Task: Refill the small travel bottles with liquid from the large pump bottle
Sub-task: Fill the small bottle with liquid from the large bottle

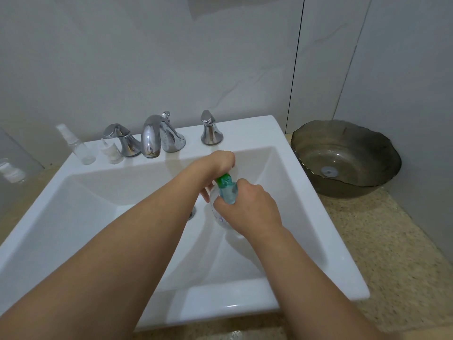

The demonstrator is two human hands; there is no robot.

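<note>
Over the white sink (289,212) — right hand (247,212) clasping a small blue travel bottle (228,192), green-topped, against a clear bottle (220,217) below. Left hand (217,165) curled above the green top; what it pinches, impossible to tell. Best kept steady, mouths aligned — slow flow, spills into the basin.

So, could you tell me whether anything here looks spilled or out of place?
No spill shows. Both hands hold the bottles over the sink. One oddity: a capped bottle lies on its side at far left.
</note>
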